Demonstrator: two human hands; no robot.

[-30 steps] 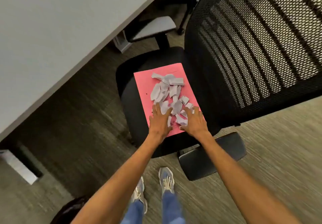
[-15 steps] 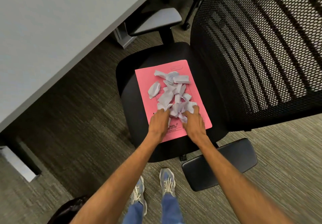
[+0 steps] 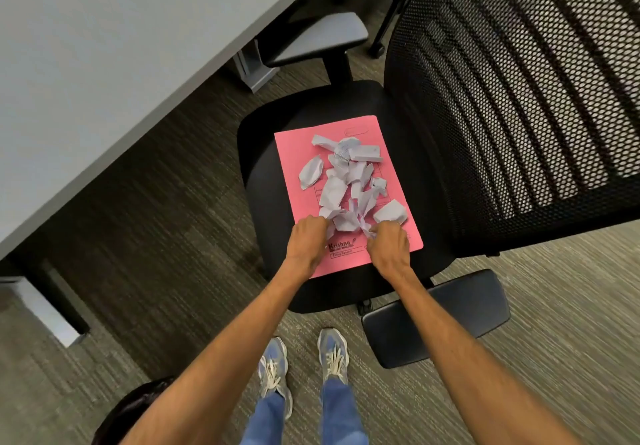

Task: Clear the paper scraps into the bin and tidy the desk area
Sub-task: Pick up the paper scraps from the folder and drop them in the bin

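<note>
Several white paper scraps (image 3: 341,181) lie heaped on a pink file folder (image 3: 294,154) that rests on the black seat of an office chair (image 3: 263,133). My left hand (image 3: 308,240) and my right hand (image 3: 389,245) are at the near end of the heap, fingers curled around crumpled scraps bunched between them. A dark round bin (image 3: 135,406) shows at the bottom left, partly hidden by my left forearm.
A grey desk (image 3: 104,46) fills the upper left, its legs (image 3: 254,70) standing on the carpet. The chair's mesh back (image 3: 512,98) rises on the right, with armrests at the near side (image 3: 436,316) and the far side (image 3: 318,39). My shoes (image 3: 304,361) are below.
Both hands went from flat on the folder to curled, raking the scraps together into a crumpled bunch and drawing back toward me. The view has shifted slightly.
</note>
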